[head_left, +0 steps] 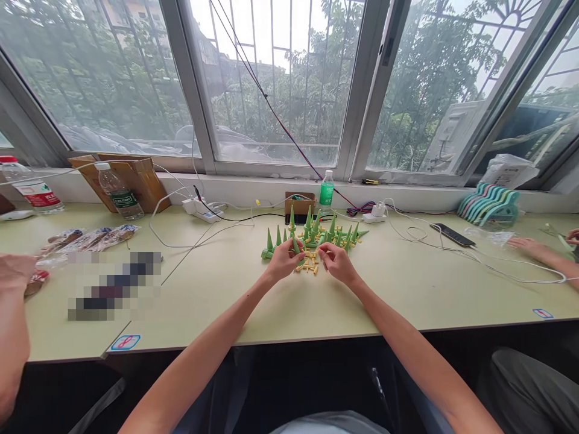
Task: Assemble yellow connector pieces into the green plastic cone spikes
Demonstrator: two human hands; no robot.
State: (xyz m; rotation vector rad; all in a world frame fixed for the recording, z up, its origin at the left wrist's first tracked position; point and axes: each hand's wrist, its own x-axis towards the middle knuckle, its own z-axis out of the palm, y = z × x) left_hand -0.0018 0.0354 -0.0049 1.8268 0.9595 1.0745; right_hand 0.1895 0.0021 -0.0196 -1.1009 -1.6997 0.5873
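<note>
My left hand (284,260) is closed around a green plastic cone (296,246), its pointed end upward. Just to the right, my right hand (337,262) has its thumb and fingers pinched together. What sits in that pinch is too small to make out. Between and below both hands lie several small yellow plastic pegs (312,265) in a loose pile. Behind the hands stand several green cones (332,228), some upright and some lying on their sides, with yellow pieces among them.
Beyond the cones are a small cardboard box (299,202) and a green-labelled bottle (326,191). White cables (420,238) and a phone (452,235) lie to the right, near turquoise hangers (491,205). Other people's arms (538,250) rest at both sides.
</note>
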